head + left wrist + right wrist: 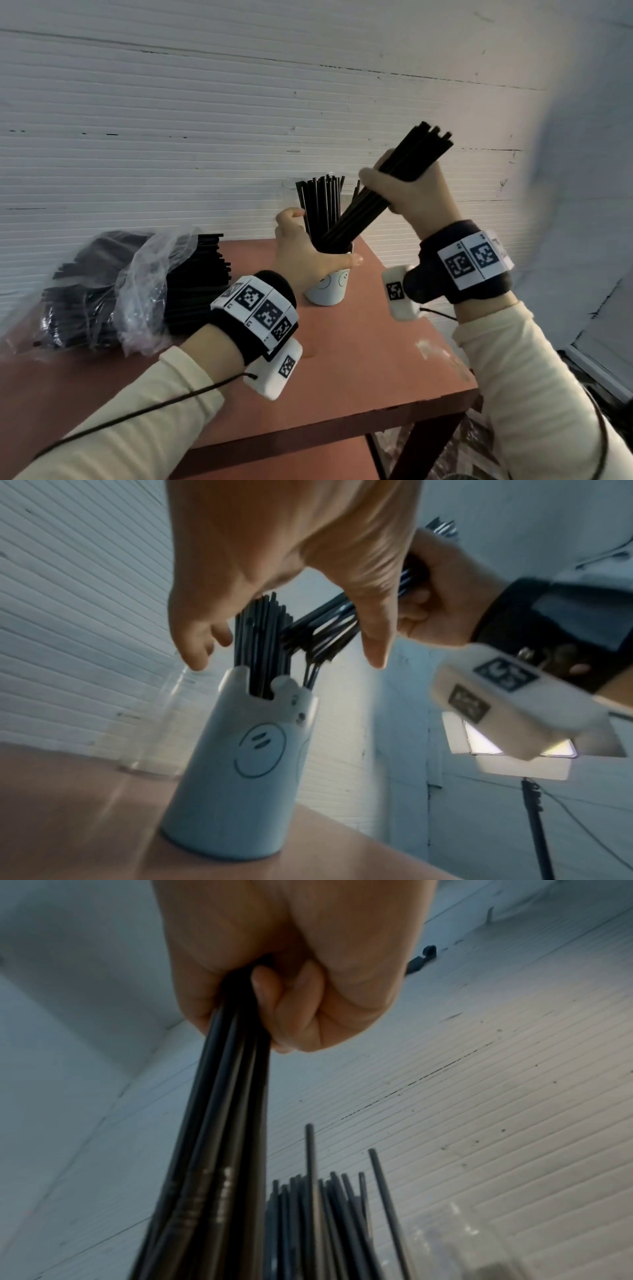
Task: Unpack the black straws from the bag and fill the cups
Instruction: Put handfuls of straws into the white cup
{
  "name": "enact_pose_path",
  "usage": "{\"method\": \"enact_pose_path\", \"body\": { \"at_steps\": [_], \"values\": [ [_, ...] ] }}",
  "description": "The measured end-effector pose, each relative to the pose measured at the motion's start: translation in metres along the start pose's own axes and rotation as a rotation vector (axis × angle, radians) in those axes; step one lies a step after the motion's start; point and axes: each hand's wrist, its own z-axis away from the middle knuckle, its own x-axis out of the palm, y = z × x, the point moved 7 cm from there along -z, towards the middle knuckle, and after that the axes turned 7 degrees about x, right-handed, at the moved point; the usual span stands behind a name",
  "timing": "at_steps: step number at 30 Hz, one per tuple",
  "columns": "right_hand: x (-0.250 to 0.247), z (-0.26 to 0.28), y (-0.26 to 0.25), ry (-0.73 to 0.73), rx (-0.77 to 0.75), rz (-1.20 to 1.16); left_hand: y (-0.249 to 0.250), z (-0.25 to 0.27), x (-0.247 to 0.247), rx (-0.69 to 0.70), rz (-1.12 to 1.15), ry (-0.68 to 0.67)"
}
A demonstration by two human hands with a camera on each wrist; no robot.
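A white cup (327, 291) (240, 777) with a smiley face stands on the reddish table (359, 359). Several black straws (322, 205) (260, 642) (308, 1218) stand upright in it. My left hand (308, 246) (284, 658) arches over the cup's mouth, fingers behind the straws and thumb in front, spread and not closed on them. My right hand (404, 195) (274, 1001) grips a slanted bundle of black straws (424, 150) (222, 1123) in its fist. The bundle's lower ends reach into the cup.
A clear plastic bag (137, 284) full of black straws lies on the table at the left. A clear glass cup (154, 723) (289, 186) stands just behind the white cup, near the wall. The table's right edge runs close beside the white cup.
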Motion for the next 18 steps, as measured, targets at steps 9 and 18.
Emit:
{"method": "enact_pose_path", "body": {
  "at_steps": [9,18],
  "values": [
    [0.002,-0.051,0.022,-0.011,0.057,0.142,-0.04,-0.032,0.023,-0.127,-0.087,-0.241],
    [0.035,-0.049,0.028,-0.175,0.003,0.317,-0.045,-0.038,0.021,-0.108,-0.126,-0.322]
  ]
}}
